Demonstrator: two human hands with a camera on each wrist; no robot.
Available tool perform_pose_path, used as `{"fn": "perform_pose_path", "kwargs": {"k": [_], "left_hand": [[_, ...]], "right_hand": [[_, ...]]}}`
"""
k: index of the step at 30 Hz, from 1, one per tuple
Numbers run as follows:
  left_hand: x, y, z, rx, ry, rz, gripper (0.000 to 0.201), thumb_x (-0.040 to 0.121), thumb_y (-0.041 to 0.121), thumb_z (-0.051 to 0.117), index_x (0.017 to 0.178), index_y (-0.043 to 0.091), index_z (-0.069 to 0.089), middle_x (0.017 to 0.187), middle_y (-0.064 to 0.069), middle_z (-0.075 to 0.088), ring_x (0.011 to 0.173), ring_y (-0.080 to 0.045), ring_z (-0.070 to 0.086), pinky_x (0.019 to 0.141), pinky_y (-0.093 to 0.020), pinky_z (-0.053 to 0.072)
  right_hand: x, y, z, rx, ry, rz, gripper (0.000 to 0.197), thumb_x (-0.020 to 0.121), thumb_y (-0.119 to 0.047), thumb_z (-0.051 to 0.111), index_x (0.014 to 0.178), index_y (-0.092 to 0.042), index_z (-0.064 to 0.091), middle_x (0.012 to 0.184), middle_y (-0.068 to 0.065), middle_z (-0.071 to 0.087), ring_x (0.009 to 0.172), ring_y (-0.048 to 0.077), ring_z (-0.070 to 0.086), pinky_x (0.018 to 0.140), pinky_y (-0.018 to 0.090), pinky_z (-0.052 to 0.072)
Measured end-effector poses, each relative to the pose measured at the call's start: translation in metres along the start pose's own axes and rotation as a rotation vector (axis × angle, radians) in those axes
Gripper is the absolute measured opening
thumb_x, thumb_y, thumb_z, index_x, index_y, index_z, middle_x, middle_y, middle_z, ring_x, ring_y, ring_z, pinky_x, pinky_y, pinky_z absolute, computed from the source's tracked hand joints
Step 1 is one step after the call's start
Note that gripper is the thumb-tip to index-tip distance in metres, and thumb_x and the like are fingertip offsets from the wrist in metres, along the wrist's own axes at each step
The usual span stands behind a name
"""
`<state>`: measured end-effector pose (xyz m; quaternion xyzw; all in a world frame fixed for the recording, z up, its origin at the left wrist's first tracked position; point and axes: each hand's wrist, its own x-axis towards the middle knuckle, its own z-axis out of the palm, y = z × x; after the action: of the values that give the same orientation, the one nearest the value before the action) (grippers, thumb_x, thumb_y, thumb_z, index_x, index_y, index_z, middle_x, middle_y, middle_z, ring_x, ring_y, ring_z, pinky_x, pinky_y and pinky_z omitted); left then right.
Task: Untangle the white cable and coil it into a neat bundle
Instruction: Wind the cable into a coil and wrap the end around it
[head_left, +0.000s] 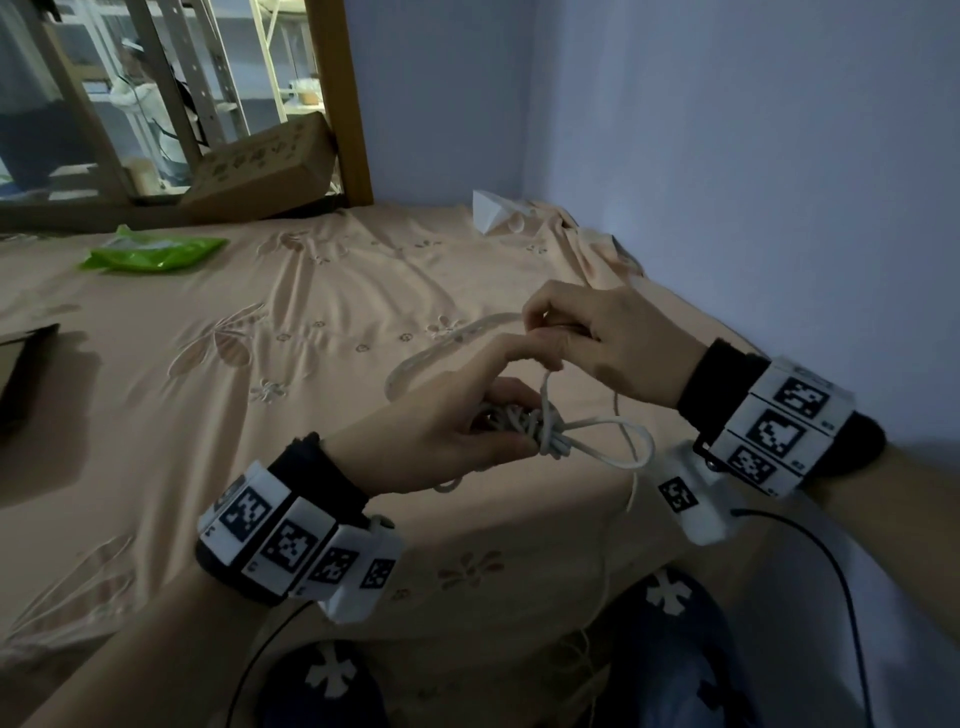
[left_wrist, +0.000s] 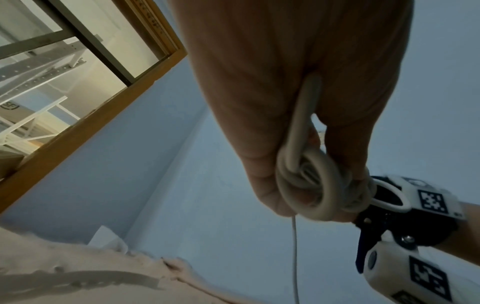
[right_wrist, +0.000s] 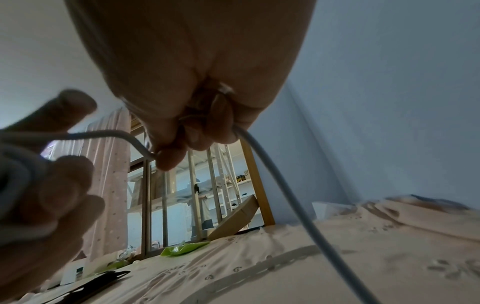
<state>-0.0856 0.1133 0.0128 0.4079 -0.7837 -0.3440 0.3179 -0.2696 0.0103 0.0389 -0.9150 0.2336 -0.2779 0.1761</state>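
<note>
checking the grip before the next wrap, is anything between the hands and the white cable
Nothing visible is. The left hand grips the coiled bundle of the white cable directly, and the right hand pinches a strand running up from it. Both hold it bare above the bed sheet.

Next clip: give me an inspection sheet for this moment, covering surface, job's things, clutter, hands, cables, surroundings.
Surface: peach bedsheet, embroidered, wrinkled.
Job's things: white cable, partly coiled, loops sticking out, one strand trailing over the bed's edge.
Clutter: green packet; cardboard box; dark flat object at left edge; white paper by the corner.
Hands: left hand grips the coil; right hand pinches a strand above it.
Cables: black wrist-camera leads.
Surroundings: blue wall; wooden frame.
</note>
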Motion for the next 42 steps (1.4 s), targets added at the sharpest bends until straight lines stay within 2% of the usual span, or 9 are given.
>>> {"fn": "perform_pose_path", "kwargs": {"k": [5,11,13,17,20,26,31,37,42], "left_hand": [[0.0,0.0,0.002,0.117,0.107,0.09,0.035,0.091,0.013,0.064,0.125,0.014,0.054,0.112,0.008,0.06,0.1,-0.016,0.062,0.082,-0.034,0.051],[0.004,0.0,0.001,0.094,0.194,0.103,0.038,0.09,0.008,0.063,0.123,0.026,0.06,0.108,0.006,0.061,0.089,-0.012,0.059,0.075,-0.022,0.047],[0.005,-0.002,0.0,0.096,0.213,0.124,0.032,0.09,0.012,0.064,0.122,0.019,0.062,0.115,0.0,0.058,0.097,-0.016,0.059,0.08,-0.028,0.048],[0.011,-0.003,0.003,-0.043,0.268,0.117,0.029,0.09,0.016,0.062,0.118,0.01,0.059,0.11,-0.015,0.056,0.08,-0.036,0.058,0.068,-0.043,0.05],[0.013,-0.011,0.0,-0.098,0.34,0.055,0.023,0.093,0.01,0.06,0.116,0.013,0.06,0.097,-0.021,0.062,0.081,-0.039,0.057,0.069,-0.043,0.05],[0.017,-0.022,0.003,-0.206,0.471,-0.07,0.018,0.095,0.008,0.056,0.113,0.009,0.061,0.1,-0.018,0.065,0.077,-0.01,0.06,0.066,-0.02,0.047],[0.02,-0.026,0.001,-0.143,0.543,-0.119,0.018,0.094,0.007,0.059,0.112,0.006,0.061,0.093,-0.01,0.069,0.076,-0.006,0.064,0.065,-0.017,0.048],[0.026,-0.033,-0.001,0.094,0.598,-0.121,0.014,0.091,0.006,0.063,0.105,0.005,0.062,0.066,0.018,0.059,0.058,0.008,0.055,0.054,-0.007,0.039],[0.027,-0.052,-0.007,0.413,0.561,-0.137,0.019,0.088,0.01,0.066,0.107,0.006,0.064,0.095,-0.001,0.063,0.086,-0.011,0.06,0.071,-0.018,0.045]], "right_hand": [[-0.002,0.006,0.01,0.082,0.046,0.061,0.007,0.089,-0.021,0.062,0.087,-0.014,0.065,0.071,-0.006,0.065,0.066,0.002,0.059,0.063,0.01,0.042],[-0.01,0.014,0.02,0.138,0.081,0.146,0.014,0.088,-0.022,0.062,0.076,-0.028,0.063,0.07,-0.01,0.065,0.065,0.001,0.058,0.06,0.016,0.044],[-0.01,0.017,0.022,0.119,0.073,0.147,0.014,0.089,-0.021,0.061,0.075,-0.024,0.064,0.069,-0.005,0.065,0.066,0.009,0.058,0.06,0.023,0.043],[-0.005,0.022,0.034,0.078,0.024,0.195,0.026,0.085,-0.007,0.058,0.064,-0.021,0.053,0.06,-0.008,0.05,0.055,0.003,0.047,0.055,0.025,0.039],[-0.014,0.017,0.041,0.016,0.043,0.221,0.038,0.085,-0.002,0.057,0.06,-0.03,0.052,0.057,-0.011,0.05,0.049,-0.002,0.049,0.052,0.009,0.039],[-0.019,0.008,0.059,-0.101,-0.059,0.245,0.035,0.101,-0.024,0.039,0.071,-0.017,0.054,0.06,-0.007,0.052,0.057,0.014,0.051,0.057,0.027,0.031],[-0.024,0.0,0.065,-0.203,-0.11,0.142,0.023,0.099,-0.013,0.038,0.085,-0.007,0.053,0.072,0.01,0.059,0.064,0.034,0.055,0.063,0.042,0.041],[-0.03,-0.01,0.071,-0.285,-0.072,-0.043,0.014,0.091,-0.014,0.045,0.078,-0.01,0.043,0.058,0.019,0.054,0.047,0.038,0.049,0.042,0.044,0.04],[-0.039,-0.032,0.06,-0.342,-0.112,-0.191,0.018,0.089,-0.03,0.037,0.076,-0.023,0.026,0.059,0.006,0.053,0.049,0.031,0.049,0.042,0.04,0.039]]}}
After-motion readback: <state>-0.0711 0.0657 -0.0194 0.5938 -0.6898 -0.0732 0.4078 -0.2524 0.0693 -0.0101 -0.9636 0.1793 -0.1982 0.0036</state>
